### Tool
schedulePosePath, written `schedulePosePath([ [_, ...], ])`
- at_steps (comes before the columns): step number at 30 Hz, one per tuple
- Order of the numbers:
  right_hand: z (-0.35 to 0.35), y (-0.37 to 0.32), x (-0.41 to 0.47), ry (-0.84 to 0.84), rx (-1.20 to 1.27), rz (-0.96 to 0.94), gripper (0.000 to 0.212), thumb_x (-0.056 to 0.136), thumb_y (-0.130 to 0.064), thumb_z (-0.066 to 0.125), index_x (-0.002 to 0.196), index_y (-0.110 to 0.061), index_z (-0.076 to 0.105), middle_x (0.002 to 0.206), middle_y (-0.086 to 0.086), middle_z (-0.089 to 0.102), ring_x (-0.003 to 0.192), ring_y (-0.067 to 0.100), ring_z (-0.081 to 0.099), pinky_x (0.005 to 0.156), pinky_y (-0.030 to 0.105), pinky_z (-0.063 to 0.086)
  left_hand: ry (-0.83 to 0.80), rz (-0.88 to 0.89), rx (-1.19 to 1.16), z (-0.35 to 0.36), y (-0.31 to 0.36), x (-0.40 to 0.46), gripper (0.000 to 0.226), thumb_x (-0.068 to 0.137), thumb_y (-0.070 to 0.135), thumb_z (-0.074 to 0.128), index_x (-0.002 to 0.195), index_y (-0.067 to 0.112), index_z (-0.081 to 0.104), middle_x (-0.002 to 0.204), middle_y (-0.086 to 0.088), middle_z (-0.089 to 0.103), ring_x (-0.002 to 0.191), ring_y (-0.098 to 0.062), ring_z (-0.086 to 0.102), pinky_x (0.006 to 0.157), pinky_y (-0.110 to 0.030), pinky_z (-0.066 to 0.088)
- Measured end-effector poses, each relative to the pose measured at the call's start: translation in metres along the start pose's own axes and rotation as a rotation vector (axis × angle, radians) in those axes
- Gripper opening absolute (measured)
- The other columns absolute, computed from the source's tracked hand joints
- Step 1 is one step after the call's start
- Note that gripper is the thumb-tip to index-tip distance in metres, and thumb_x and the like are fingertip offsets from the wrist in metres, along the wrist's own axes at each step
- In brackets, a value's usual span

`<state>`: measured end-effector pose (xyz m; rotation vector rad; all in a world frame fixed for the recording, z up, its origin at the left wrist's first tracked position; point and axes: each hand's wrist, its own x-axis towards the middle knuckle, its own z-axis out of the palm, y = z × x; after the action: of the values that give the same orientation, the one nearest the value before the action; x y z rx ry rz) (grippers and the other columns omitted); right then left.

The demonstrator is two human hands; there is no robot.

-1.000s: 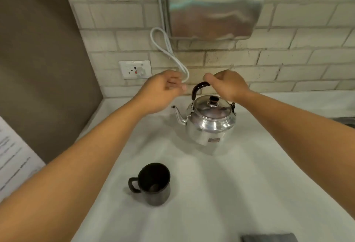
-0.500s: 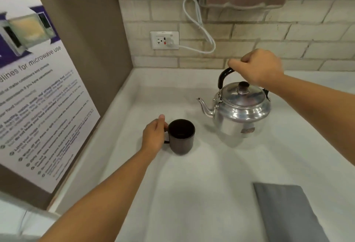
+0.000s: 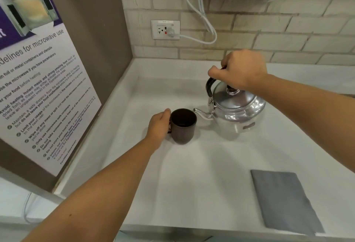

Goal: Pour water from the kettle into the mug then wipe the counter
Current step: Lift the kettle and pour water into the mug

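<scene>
Two hands at work on the white counter (image 3: 192,184). Right hand (image 3: 243,68) sits on top of the silver kettle (image 3: 237,113), fingers curled tight around its black handle (image 3: 209,86); the kettle leans slightly, spout (image 3: 201,113) almost at the rim of the dark mug (image 3: 182,126). Left hand (image 3: 158,126) is at the mug's handle side, fingers wrapped there, thumb up by the rim. Mug stands upright, mid-counter, just left of the kettle. Folded grey cloth (image 3: 284,201) lies flat near the front edge, well apart. White cord (image 3: 201,20) loops into the wall socket (image 3: 165,29).
</scene>
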<state>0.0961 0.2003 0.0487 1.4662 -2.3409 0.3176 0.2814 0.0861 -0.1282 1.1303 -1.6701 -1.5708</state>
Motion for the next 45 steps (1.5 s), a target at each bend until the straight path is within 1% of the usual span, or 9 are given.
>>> schedulePosePath([
  [2,0.000,-0.005,0.000,-0.002,-0.043,-0.052,0.050,0.070,-0.054,0.041,0.044,-0.013,0.030,0.039,0.001,0.028,0.041,0.023,0.030,0.044,0.024,0.020,-0.009,0.004,0.000,-0.001,-0.001,0.000,0.037,0.093,0.036,0.043,0.068,0.010,0.049,0.068,-0.011,0.050,0.065,-0.022,0.049,0.065,-0.032,0.046],
  [5,0.002,-0.012,0.000,0.003,-0.085,-0.103,0.048,0.072,-0.052,0.041,0.044,-0.015,0.028,0.039,0.000,0.026,0.041,0.022,0.028,0.044,0.024,0.019,-0.020,0.013,-0.005,-0.002,-0.002,0.000,0.037,0.093,0.035,0.044,0.068,0.009,0.051,0.067,-0.010,0.051,0.064,-0.020,0.049,0.062,-0.029,0.047],
  [11,0.002,-0.019,0.000,0.032,-0.159,-0.175,0.051,0.075,-0.050,0.043,0.042,-0.015,0.028,0.037,-0.002,0.024,0.038,0.020,0.026,0.045,0.022,0.018,-0.018,0.014,-0.001,-0.003,-0.002,0.001,0.035,0.092,0.035,0.044,0.068,0.010,0.049,0.069,-0.010,0.049,0.066,-0.021,0.049,0.065,-0.032,0.047],
  [16,0.001,-0.023,0.003,0.034,-0.177,-0.192,0.051,0.074,-0.051,0.043,0.041,-0.014,0.030,0.037,-0.002,0.024,0.037,0.019,0.025,0.045,0.021,0.018,-0.024,0.017,-0.008,-0.003,-0.002,0.001,0.035,0.092,0.034,0.044,0.065,0.010,0.046,0.067,-0.010,0.047,0.066,-0.022,0.047,0.063,-0.030,0.046],
  [21,0.000,-0.024,0.006,0.028,-0.190,-0.213,0.052,0.075,-0.051,0.043,0.040,-0.014,0.031,0.036,-0.001,0.025,0.036,0.019,0.026,0.044,0.022,0.020,-0.038,0.028,-0.002,-0.004,-0.001,0.001,0.033,0.091,0.034,0.044,0.068,0.011,0.049,0.070,-0.011,0.046,0.067,-0.022,0.045,0.063,-0.031,0.044],
  [26,-0.004,-0.027,0.009,0.027,-0.215,-0.228,0.052,0.076,-0.051,0.042,0.041,-0.014,0.031,0.037,-0.002,0.024,0.036,0.019,0.023,0.044,0.022,0.020,-0.036,0.036,0.010,-0.005,-0.002,0.002,0.036,0.091,0.035,0.044,0.065,0.010,0.047,0.068,-0.011,0.046,0.065,-0.021,0.046,0.062,-0.029,0.045],
  [34,-0.012,-0.028,0.013,0.025,-0.243,-0.257,0.052,0.077,-0.051,0.041,0.042,-0.014,0.031,0.038,-0.002,0.023,0.037,0.019,0.022,0.045,0.021,0.020,-0.040,0.039,0.017,-0.005,0.000,0.001,0.035,0.091,0.034,0.044,0.066,0.010,0.046,0.069,-0.012,0.045,0.066,-0.022,0.045,0.065,-0.033,0.042],
  [43,-0.014,-0.025,0.014,0.018,-0.253,-0.259,0.052,0.076,-0.050,0.042,0.040,-0.014,0.030,0.038,-0.002,0.023,0.037,0.020,0.022,0.045,0.022,0.020,-0.039,0.033,0.019,-0.005,0.000,0.001,0.037,0.092,0.033,0.044,0.064,0.009,0.045,0.066,-0.010,0.046,0.064,-0.020,0.046,0.059,-0.026,0.044],
  [45,-0.014,-0.026,0.014,0.015,-0.258,-0.263,0.052,0.076,-0.050,0.042,0.041,-0.014,0.030,0.039,-0.002,0.022,0.037,0.019,0.022,0.045,0.022,0.020,-0.039,0.031,0.018,-0.005,0.000,0.001,0.037,0.092,0.033,0.044,0.063,0.009,0.044,0.065,-0.009,0.046,0.064,-0.021,0.046,0.061,-0.029,0.044],
])
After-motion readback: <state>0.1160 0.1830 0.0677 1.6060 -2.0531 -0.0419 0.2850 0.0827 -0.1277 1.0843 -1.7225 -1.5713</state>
